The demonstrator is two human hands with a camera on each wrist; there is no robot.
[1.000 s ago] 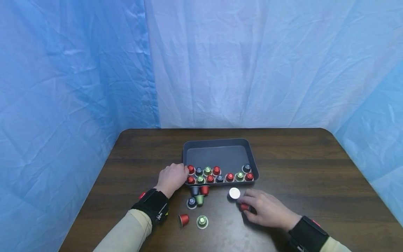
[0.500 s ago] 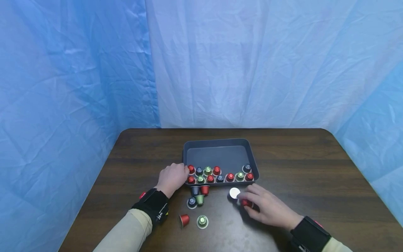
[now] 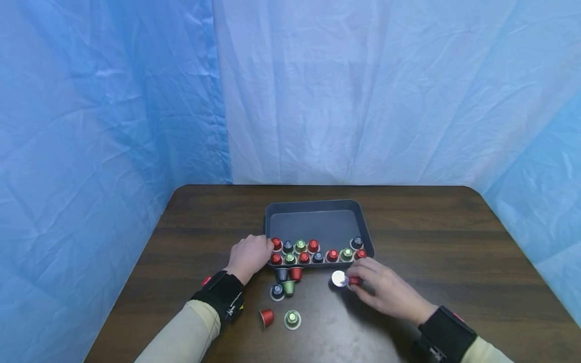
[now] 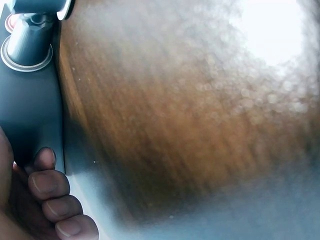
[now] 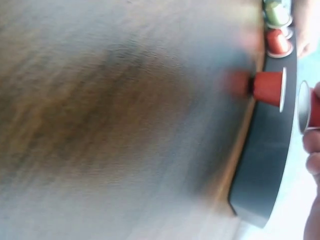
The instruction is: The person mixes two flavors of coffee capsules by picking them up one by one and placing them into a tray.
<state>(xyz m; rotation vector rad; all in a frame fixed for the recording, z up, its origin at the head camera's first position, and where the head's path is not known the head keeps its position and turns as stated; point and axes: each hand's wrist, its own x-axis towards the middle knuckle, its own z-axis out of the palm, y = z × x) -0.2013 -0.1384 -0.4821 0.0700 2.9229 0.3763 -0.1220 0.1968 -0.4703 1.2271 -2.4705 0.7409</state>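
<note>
My right hand (image 3: 386,290) pinches a red coffee capsule (image 3: 354,281) just in front of the tray, near its right corner. In the right wrist view that held capsule (image 5: 314,111) shows at the right edge, its silvery lid side turned left. Close beside it in the head view is a capsule with its white lid (image 3: 339,279) facing up. At the tray's left side my left hand (image 3: 249,256) grips the rim of the dark grey tray (image 3: 317,204); its curled fingertips (image 4: 49,184) show against the wall. Red, green and dark blue capsules (image 3: 304,257) stand along the tray's near side.
Before the tray lie more capsules: a dark one (image 3: 282,274), a red one (image 3: 296,274), a green one (image 3: 288,288) and a dark blue one (image 3: 277,292). Nearer me, a red capsule (image 3: 266,318) is on its side beside an upright green capsule (image 3: 292,319).
My right hand has lifted the red capsule and moved it slightly forward, towards the tray and beside the white lid. My left hand stays at the tray's left edge.
</note>
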